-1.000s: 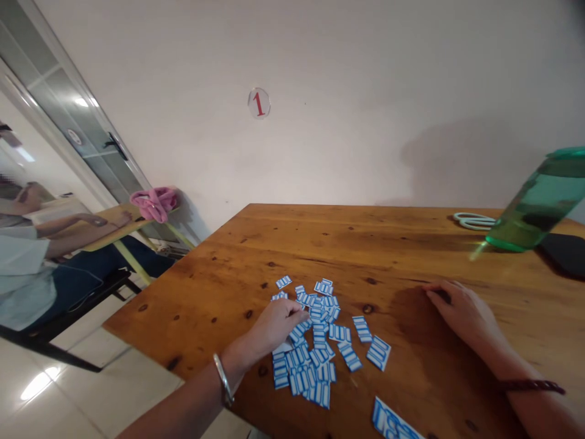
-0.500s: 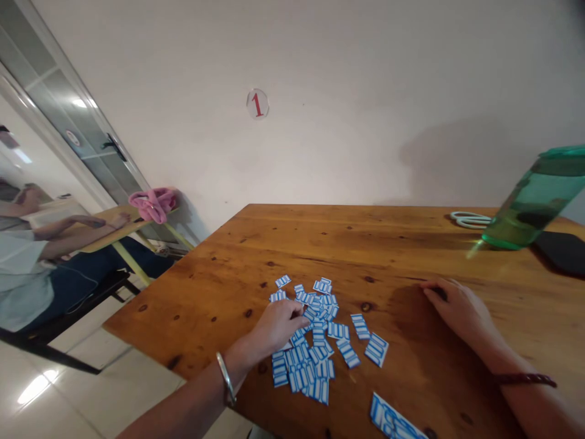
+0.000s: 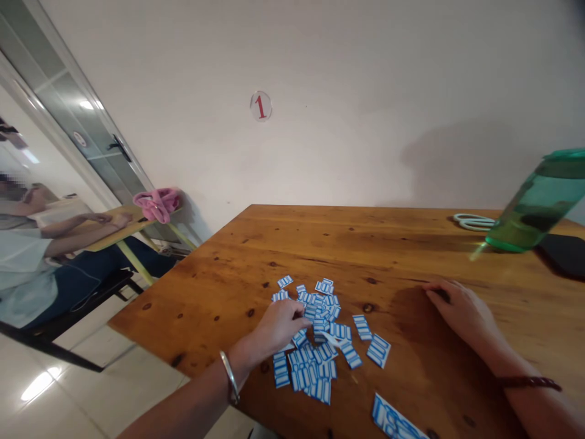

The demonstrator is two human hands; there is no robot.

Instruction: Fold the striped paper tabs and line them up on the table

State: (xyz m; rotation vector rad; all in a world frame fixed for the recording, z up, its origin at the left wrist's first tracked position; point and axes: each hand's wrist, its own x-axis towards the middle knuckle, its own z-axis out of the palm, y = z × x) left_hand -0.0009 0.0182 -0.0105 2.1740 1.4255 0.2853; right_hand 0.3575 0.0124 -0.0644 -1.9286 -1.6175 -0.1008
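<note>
A loose pile of small white cards (image 3: 311, 366) with blue stripes lies on the wooden table (image 3: 292, 238), several overlapping. At the pile's left side is my left hand (image 3: 278, 326), a silver bangle on its wrist; its fingers are curled together over the cards, and whatever they pinch is hidden. Just right of its fingertips, one card (image 3: 333, 339) stands tilted with its pale side showing. My right hand (image 3: 461, 311) rests on the tabletop, loosely bent with thumb and fingers apart, holding nothing. A dark red bracelet circles that wrist.
A larger blue-and-white card (image 3: 395, 421) lies at the table's front edge. At the back right stand a green water bottle (image 3: 534, 204), a white coiled cable (image 3: 473, 222) and a dark flat object (image 3: 567, 256). To the left another person sits at a table with a pink cloth (image 3: 158, 203).
A pale card has come up tilted beside my left fingertips, in the middle of the pile. My left hand stays nearly in place, and my right hand is still. The whole view has shifted slightly.
</note>
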